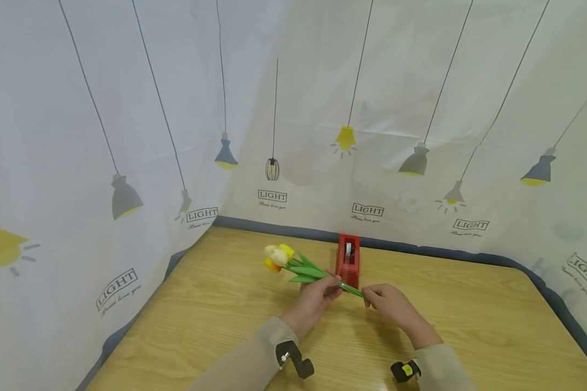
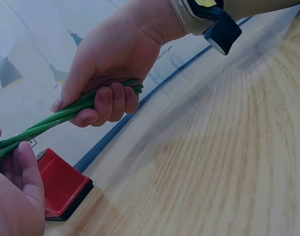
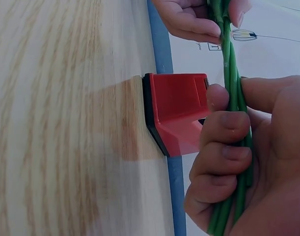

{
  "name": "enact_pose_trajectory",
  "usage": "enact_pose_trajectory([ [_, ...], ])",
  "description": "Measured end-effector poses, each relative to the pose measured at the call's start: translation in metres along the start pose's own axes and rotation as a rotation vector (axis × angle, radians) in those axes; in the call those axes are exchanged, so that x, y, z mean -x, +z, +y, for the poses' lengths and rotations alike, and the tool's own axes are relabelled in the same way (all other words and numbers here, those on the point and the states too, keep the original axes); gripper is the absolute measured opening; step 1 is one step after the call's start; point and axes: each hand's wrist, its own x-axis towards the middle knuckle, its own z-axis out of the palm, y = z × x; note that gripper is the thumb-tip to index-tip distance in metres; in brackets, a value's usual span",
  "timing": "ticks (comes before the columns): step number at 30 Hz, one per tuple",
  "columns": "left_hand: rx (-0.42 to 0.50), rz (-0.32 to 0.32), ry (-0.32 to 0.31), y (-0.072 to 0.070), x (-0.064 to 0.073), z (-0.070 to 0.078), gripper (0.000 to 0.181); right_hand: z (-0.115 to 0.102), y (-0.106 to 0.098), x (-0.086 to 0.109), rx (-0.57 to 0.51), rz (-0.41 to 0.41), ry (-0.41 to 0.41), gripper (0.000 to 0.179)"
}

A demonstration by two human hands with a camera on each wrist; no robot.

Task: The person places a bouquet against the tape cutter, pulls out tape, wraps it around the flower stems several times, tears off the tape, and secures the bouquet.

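Bunch of tulips (image 1: 307, 270) held in the air between both hands, clear of the table (image 1: 215, 304). Long axis laid obliquely: flower heads (image 1: 280, 255), yellow and cream, pointed to the far left of the left hand (image 1: 315, 297); bare stems (image 1: 353, 290) run from there toward the near right, into the right hand (image 1: 393, 305). Stems clasped by the left hand just below the leaves, thumb and fingertips brought together on them; lower stems enclosed by the right hand's curled fingers, as seen from both wrists. Short stretch of stem left uncovered between the hands. A red tape dispenser (image 1: 353, 267) is set just beyond this stretch, between the hands, its length pointed away from them; touched by neither hand, as far as can be judged. Left fingertips judged slightly nearer to it than the right; depth not settled from above. Whether any tape is wound on the stems cannot be told. Surface: pale wood grain, extended to either side of the hands. Beyond the dispenser, the far edge is bordered by a dark blue strip (image 1: 430, 251); behind and to the left of the hands' working space, white cloth (image 1: 313, 108) is hung, printed with lamps and the word LIGHT
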Motion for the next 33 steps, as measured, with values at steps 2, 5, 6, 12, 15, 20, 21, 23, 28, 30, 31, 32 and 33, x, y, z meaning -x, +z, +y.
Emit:
enact_pose_trajectory([
  [2, 0.004, 0.004, 0.002, 0.0001, -0.0003, 0.0004, 0.010, 0.0000, -0.0004, 0.0002, 0.000, -0.002, -0.016, 0.038],
  [5, 0.008, 0.007, -0.001, 0.0002, -0.0004, 0.0005, 0.008, 0.0005, -0.0004, 0.0006, -0.003, -0.004, -0.028, 0.036],
  [6, 0.012, 0.011, 0.000, 0.0006, -0.0005, 0.0005, 0.007, 0.0009, -0.0003, 0.0007, -0.003, -0.004, -0.028, 0.036],
  [12, 0.024, 0.029, 0.008, 0.0026, -0.0004, 0.0007, 0.010, 0.0043, 0.0002, -0.0009, -0.022, -0.010, -0.039, 0.033],
  [15, 0.016, 0.031, 0.008, 0.0029, -0.0001, 0.0010, 0.015, 0.0065, -0.0004, -0.0025, -0.035, -0.021, -0.047, 0.032],
  [20, 0.007, 0.029, 0.012, 0.0032, -0.0010, 0.0000, 0.016, 0.0041, -0.0035, -0.0004, -0.042, -0.034, -0.055, 0.030],
  [21, 0.002, 0.028, 0.015, 0.0032, -0.0012, -0.0004, 0.017, 0.0029, -0.0041, 0.0006, -0.043, -0.036, -0.054, 0.030],
  [23, -0.001, 0.029, 0.017, 0.0036, -0.0006, -0.0003, 0.020, 0.0016, -0.0047, 0.0013, -0.045, -0.033, -0.052, 0.029],
  [28, -0.016, 0.050, 0.012, 0.0038, 0.0013, -0.0001, 0.009, 0.0030, -0.0035, 0.0004, -0.035, -0.032, -0.058, 0.028],
  [30, -0.023, 0.048, 0.013, 0.0042, 0.0021, 0.0005, 0.004, 0.0043, -0.0033, -0.0005, -0.039, -0.047, -0.056, 0.029],
  [31, -0.031, 0.045, 0.013, 0.0041, 0.0022, 0.0009, 0.007, 0.0049, -0.0032, -0.0010, -0.045, -0.059, -0.059, 0.031],
  [32, -0.038, 0.042, 0.018, 0.0042, 0.0025, 0.0013, 0.009, 0.0048, -0.0031, -0.0011, -0.059, -0.070, -0.058, 0.033],
  [33, -0.038, 0.039, 0.017, 0.0041, 0.0028, 0.0017, 0.011, 0.0047, -0.0031, -0.0010, -0.075, -0.084, -0.059, 0.036],
])
